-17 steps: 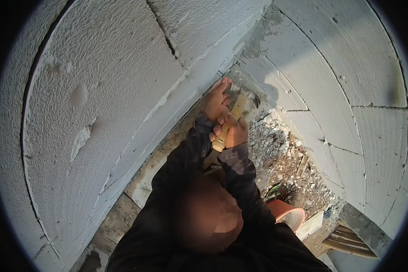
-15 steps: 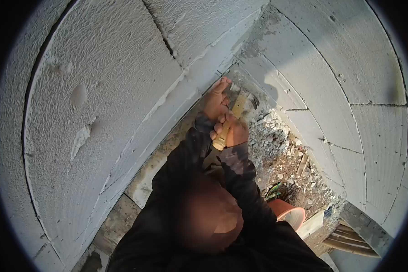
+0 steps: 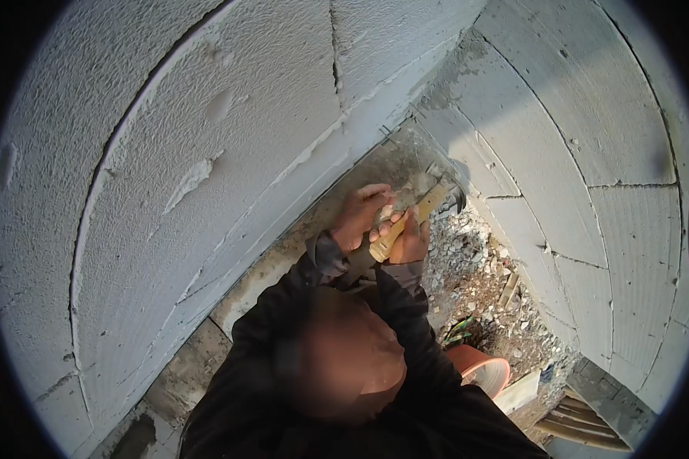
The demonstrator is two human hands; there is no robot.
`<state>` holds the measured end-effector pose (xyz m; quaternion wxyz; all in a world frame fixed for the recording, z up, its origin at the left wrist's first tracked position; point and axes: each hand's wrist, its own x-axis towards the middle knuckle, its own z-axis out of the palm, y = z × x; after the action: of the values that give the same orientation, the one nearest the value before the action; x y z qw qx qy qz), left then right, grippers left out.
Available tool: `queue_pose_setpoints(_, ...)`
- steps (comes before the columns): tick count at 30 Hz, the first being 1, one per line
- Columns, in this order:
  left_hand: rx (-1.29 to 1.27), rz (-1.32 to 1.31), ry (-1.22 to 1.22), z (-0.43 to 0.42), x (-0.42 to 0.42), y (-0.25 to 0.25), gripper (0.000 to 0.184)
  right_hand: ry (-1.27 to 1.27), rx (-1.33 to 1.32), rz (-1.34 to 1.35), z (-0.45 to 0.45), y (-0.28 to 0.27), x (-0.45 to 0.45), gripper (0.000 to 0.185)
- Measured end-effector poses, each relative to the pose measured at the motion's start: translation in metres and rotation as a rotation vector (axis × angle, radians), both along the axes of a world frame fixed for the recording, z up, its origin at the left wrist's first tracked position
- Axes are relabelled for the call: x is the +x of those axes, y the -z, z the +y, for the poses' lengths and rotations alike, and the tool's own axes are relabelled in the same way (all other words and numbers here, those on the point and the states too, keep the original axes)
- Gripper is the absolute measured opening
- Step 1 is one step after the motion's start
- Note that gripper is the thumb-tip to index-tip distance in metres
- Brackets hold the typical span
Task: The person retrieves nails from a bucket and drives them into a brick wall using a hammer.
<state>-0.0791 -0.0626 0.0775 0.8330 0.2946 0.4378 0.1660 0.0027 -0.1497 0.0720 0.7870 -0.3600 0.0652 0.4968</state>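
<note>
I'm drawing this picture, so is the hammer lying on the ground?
No, the right hand is gripping the hammer by its yellow handle.

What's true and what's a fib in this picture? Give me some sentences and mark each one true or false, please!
1. The right hand holds a hammer-like tool with a yellow handle and a dark, curved head. True.
2. The left hand is thickly gloved. False: it is bare.
3. Pale, broken, stony rubble lies beside the smooth block wall on the picture's right. True.
4. That wall is painted bright red. False: it is pale grey.
5. A round orange bucket shows beside the dark cloth right sleeve in the picture. True.
</note>
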Motion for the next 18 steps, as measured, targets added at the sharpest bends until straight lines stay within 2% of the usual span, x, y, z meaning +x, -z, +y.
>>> queue_pose_setpoints(1,0.307,0.163,0.001,-0.018,-0.02,-0.007,0.032,-0.024,-0.115,-0.016,-0.002,-0.006,-0.001,0.02)
queue_pose_setpoints(2,0.616,0.326,0.005,-0.038,-0.043,-0.016,0.028,-0.024,-0.111,-0.013,-0.006,-0.005,0.0,0.02)
queue_pose_setpoints(3,0.821,0.478,-0.088,-0.056,-0.07,-0.059,0.025,-0.077,-0.058,0.085,-0.012,0.003,0.004,0.021)
queue_pose_setpoints(4,0.877,0.575,-0.183,-0.074,-0.101,-0.108,0.023,-0.129,-0.001,0.183,-0.015,0.013,0.006,0.021)
queue_pose_setpoints(5,1.154,0.684,-0.331,-0.086,-0.129,-0.154,0.015,-0.135,0.132,0.306,-0.02,0.033,0.004,0.023)
queue_pose_setpoints(6,1.38,0.845,-0.519,-0.1,-0.156,-0.202,0.018,-0.128,0.141,0.314,-0.017,0.035,-0.003,0.023)
queue_pose_setpoints(7,1.744,0.878,-0.871,-0.104,-0.207,-0.223,0.032,-0.081,0.057,0.222,-0.011,0.035,-0.013,0.022)
queue_pose_setpoints(8,1.932,0.874,-1.06,-0.112,-0.269,-0.269,0.035,-0.034,-0.032,0.128,-0.008,0.035,-0.023,0.022)
queue_pose_setpoints(9,2.089,1.252,-1.357,-0.106,-0.272,-0.315,0.031,0.001,0.09,0.312,-0.005,0.048,-0.033,0.017)
queue_pose_setpoints(10,2.258,1.482,-1.394,-0.117,-0.325,-0.347,0.025,0.004,0.091,0.312,0.004,0.035,-0.045,0.017)
queue_pose_setpoints(12,2.526,1.724,-1.374,-0.123,-0.377,-0.384,0.025,0.162,-0.25,-0.149,0.026,-0.004,-0.068,0.016)
queue_pose_setpoints(14,2.654,1.824,-1.321,-0.12,-0.393,-0.384,0.025,0.161,-0.237,-0.219,0.032,0.0,-0.075,0.019)
queue_pose_setpoints(18,2.669,1.849,-1.335,-0.102,-0.4,-0.365,0.025,0.166,-0.266,-0.323,0.046,0.004,-0.086,0.02)
